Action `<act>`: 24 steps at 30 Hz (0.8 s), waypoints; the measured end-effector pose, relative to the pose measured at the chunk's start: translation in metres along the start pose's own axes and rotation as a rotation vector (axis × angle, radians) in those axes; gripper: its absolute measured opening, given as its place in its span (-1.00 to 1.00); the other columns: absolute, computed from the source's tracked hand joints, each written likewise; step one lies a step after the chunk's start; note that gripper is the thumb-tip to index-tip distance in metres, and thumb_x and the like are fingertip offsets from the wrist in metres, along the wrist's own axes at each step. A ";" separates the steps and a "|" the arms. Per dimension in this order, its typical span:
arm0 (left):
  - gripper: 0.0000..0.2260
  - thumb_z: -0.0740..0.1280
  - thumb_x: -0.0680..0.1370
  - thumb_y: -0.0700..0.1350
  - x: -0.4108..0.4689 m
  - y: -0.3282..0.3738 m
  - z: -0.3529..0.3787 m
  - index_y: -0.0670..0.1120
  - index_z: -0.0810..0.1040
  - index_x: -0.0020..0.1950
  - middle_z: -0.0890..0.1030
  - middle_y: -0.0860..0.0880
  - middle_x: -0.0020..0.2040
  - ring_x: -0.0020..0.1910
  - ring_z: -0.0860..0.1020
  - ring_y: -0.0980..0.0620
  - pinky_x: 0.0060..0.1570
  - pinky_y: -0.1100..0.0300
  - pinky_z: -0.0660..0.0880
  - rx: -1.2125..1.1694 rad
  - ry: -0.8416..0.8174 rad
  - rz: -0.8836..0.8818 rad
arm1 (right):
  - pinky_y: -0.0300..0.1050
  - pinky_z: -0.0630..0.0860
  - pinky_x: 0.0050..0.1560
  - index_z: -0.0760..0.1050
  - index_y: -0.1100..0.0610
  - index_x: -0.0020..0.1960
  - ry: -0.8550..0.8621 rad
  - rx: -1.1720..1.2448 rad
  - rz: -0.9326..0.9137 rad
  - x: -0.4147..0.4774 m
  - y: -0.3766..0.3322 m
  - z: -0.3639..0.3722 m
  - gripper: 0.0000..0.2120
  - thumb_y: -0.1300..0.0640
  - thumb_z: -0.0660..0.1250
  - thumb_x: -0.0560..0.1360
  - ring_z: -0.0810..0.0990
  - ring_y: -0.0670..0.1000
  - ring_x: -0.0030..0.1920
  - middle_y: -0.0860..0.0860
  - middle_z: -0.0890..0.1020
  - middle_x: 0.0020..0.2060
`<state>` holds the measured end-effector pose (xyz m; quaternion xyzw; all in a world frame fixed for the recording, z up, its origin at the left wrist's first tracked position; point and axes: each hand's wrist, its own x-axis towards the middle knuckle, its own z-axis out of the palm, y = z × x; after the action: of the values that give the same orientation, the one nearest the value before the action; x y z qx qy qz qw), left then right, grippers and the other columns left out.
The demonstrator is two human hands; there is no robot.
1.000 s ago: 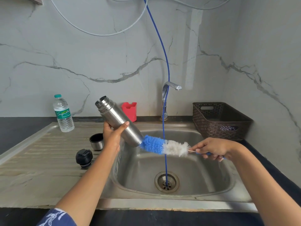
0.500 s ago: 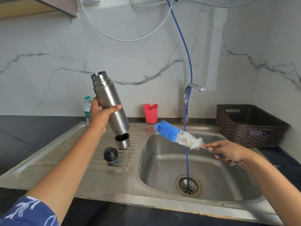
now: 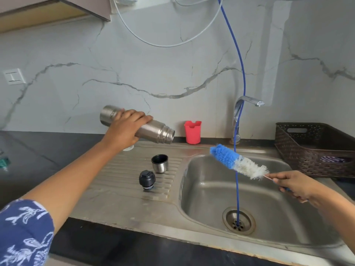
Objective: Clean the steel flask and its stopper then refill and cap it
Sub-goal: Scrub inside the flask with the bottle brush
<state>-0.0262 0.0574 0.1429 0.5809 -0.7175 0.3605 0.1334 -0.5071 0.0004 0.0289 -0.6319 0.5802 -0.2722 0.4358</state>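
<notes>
Holding the flask: left hand (image 3: 124, 129), fingers and thumb wrapped round the body of the steel flask (image 3: 155, 131).
Flask position: in the air above the back edge of the drainboard (image 3: 119, 169), lying nearly level, open mouth turned toward the basin side and tipped slightly down; only the hand touches it.
Holding the brush: right hand (image 3: 294, 186), fingers curled round the thin handle of the bottle brush (image 3: 238, 163), over the right edge of the sink basin (image 3: 211, 198).
Brush head: blue tip, white base, slanting up toward the back left corner of the basin; apart from the flask mouth.
Stopper (image 3: 147, 179): black, standing alone on the drainboard ribs, near the basin edge.
Cup lid (image 3: 159, 163): steel, dark inside, mouth up, just behind the stopper, not touching it.
Blue hose (image 3: 242, 73): hangs from above, passes the tap (image 3: 247, 101), ends in the drain (image 3: 239, 220).
Red holder (image 3: 192, 132): back edge of the sink, against the wall.
Basket (image 3: 307, 150): dark woven, beside the basin's right edge.
</notes>
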 end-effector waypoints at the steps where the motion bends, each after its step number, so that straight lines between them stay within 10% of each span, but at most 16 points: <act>1: -0.29 0.57 0.21 -0.24 0.000 -0.003 0.001 -0.01 0.47 0.34 0.54 -0.05 0.22 0.22 0.45 -0.16 0.31 -0.22 0.24 0.063 -0.020 0.047 | -0.47 0.05 -0.63 0.53 0.02 0.11 0.004 0.001 0.000 0.001 0.001 0.000 -0.77 0.28 0.17 0.61 0.09 -0.15 -0.68 0.05 0.34 -0.47; 9: -0.26 0.56 0.27 -0.15 0.013 0.005 0.006 0.03 0.39 0.40 0.49 -0.02 0.28 0.24 0.42 -0.15 0.24 -0.16 0.26 0.078 -0.115 0.056 | -0.45 0.07 -0.63 0.53 0.02 0.11 0.023 -0.081 0.027 0.003 0.010 -0.002 -0.76 0.28 0.17 0.61 0.11 -0.12 -0.67 0.06 0.34 -0.46; 24: -0.50 0.51 0.34 -0.26 0.057 0.092 0.024 0.01 0.51 0.23 0.58 -0.05 0.14 0.16 0.52 -0.17 0.22 -0.27 0.34 0.372 0.093 0.605 | -0.41 0.08 -0.63 0.55 0.01 0.13 0.083 -0.134 0.058 0.003 0.013 -0.008 -0.74 0.27 0.19 0.60 0.14 -0.13 -0.68 0.04 0.36 -0.47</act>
<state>-0.1225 0.0057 0.1274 0.3395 -0.7722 0.5342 -0.0548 -0.5198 -0.0036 0.0209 -0.6305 0.6330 -0.2461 0.3759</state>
